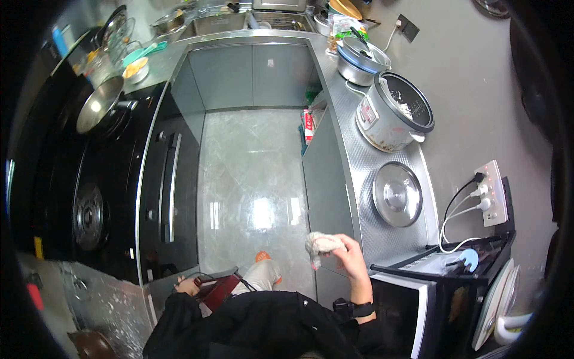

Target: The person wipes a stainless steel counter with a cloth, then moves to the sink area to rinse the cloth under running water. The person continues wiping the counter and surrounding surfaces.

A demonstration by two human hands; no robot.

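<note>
My right hand (351,256) grips a crumpled whitish cloth (323,244) between thumb and fingers, held above the floor beside the right-hand counter. At the lower left, my left hand (187,286) is at the edge of a dark red object (218,289), perhaps a box or stool; whether it grips this is unclear. On the steel counter, a round glass lid (397,194) lies beyond my right hand. Behind the lid stands an uncovered rice cooker (389,114) with a dark inner pot.
A black glass stove (89,217) with a steel pan (99,105) lines the left side. Ahead are a sink (219,25) and grey cabinets. A microwave (397,314) under a black rack is at the lower right. A power strip (492,193) with plugged cords is on the right wall.
</note>
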